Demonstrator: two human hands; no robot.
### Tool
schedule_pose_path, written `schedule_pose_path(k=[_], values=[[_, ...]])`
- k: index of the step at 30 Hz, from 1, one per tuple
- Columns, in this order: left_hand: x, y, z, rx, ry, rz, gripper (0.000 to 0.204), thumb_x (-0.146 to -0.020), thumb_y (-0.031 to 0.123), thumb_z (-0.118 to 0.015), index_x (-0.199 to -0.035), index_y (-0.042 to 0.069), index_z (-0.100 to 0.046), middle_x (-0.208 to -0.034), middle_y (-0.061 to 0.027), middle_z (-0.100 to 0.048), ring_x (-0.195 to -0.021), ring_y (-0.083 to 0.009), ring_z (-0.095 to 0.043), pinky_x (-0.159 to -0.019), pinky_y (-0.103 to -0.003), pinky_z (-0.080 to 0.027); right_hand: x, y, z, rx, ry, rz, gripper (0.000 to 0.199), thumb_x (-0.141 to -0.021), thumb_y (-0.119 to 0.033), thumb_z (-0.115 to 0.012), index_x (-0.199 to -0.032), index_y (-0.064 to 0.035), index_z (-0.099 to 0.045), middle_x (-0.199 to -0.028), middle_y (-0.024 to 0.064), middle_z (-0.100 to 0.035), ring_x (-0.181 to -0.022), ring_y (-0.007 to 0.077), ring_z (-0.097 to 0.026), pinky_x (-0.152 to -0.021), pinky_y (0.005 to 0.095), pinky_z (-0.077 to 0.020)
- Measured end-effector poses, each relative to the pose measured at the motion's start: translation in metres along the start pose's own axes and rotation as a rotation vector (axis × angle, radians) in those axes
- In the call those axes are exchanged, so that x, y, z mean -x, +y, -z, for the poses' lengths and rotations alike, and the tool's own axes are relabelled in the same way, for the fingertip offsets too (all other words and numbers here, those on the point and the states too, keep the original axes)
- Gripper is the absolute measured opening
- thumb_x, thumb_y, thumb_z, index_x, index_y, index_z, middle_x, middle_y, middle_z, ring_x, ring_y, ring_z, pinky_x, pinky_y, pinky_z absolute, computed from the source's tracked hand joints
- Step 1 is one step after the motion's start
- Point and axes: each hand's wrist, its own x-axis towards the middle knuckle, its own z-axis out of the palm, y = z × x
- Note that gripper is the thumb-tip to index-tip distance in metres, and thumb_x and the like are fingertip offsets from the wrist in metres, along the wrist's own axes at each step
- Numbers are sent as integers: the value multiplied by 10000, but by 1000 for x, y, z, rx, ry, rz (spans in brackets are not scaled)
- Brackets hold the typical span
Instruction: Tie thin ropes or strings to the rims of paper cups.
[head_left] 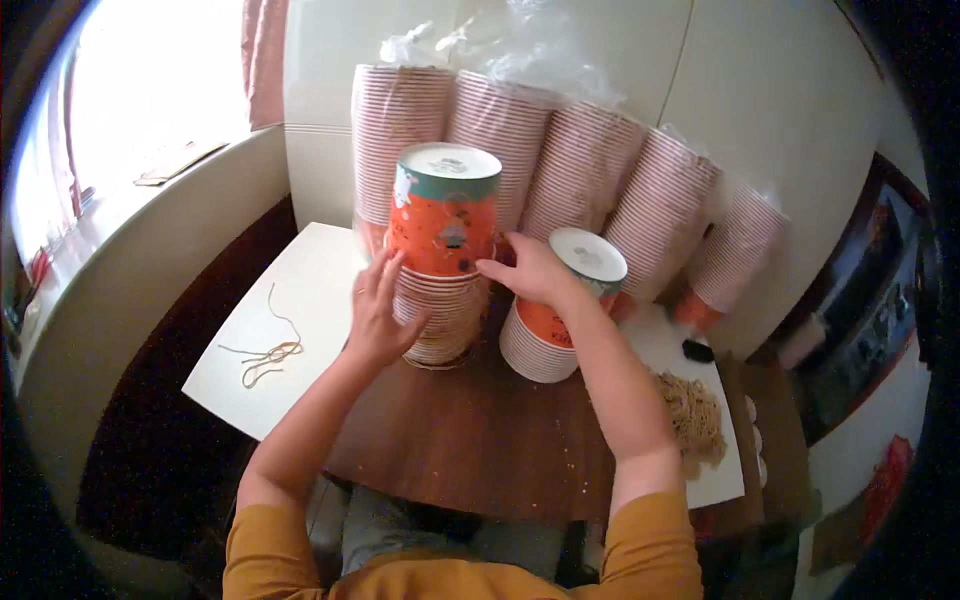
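While left hand (378, 315) steadies cup stack (440, 255), right hand (530, 272) touches it.

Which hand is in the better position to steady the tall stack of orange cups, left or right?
Probably the left hand. Its palm and fingers already lie flat against the side of the tall cup stack. The right hand touches it only with fingertips and rests nearer the shorter stack.

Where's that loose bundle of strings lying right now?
The strings lie on the white sheet at the table's left side in the head view, left of the left hand and the tall cup stack.
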Motion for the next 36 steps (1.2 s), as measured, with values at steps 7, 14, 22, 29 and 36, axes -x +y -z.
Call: schedule_pose_path(k=[7,14,22,29,36], values=[[45,36,17,147,-104,77,594,-734,128,-701,-1269,26,-463,-1283,-196,-485,-1202,-376,-450,-1027,-454,-357,88,13,56,789,413,87,365,-715,-256,-738,-986,-52,-603,-978,129,-587,-936,312,-559,-849,419,-439],[36,83,-66,561,-249,201,685,-759,263,-734,-1296,-19,-417,-1305,-225,-448,-1219,-381,-437,-1025,-434,-373,56,69,67,354,312,30,255,-703,-125,-738,-862,-42,-558,-931,166,-557,-911,349,-563,-760,425,-463],[-1,123,-124,395,-127,285,976,-661,460,-786,-1338,-67,-322,-1321,-300,-404,-1237,-427,-400,-1025,-472,-350,40,37,106,313,301,46,250,-705,-123,-748,-819,-5,-559,-796,109,-597,-758,213,-591,-695,336,-491],[4,118,-163,239,-195,362,1048,-624,510,-780,-1393,2,-281,-1374,-259,-382,-1242,-410,-413,-1017,-500,-344,68,-17,157,286,603,94,183,-821,-105,-677,-937,1,-584,-854,54,-619,-782,122,-570,-722,277,-487],[11,110,-132,518,26,154,806,-722,248,-762,-1366,16,-337,-1358,-253,-376,-1237,-399,-411,-1031,-448,-361,183,-7,144,-735,947,173,110,-875,-121,-630,-961,-62,-592,-931,53,-646,-833,181,-613,-758,315,-494]])
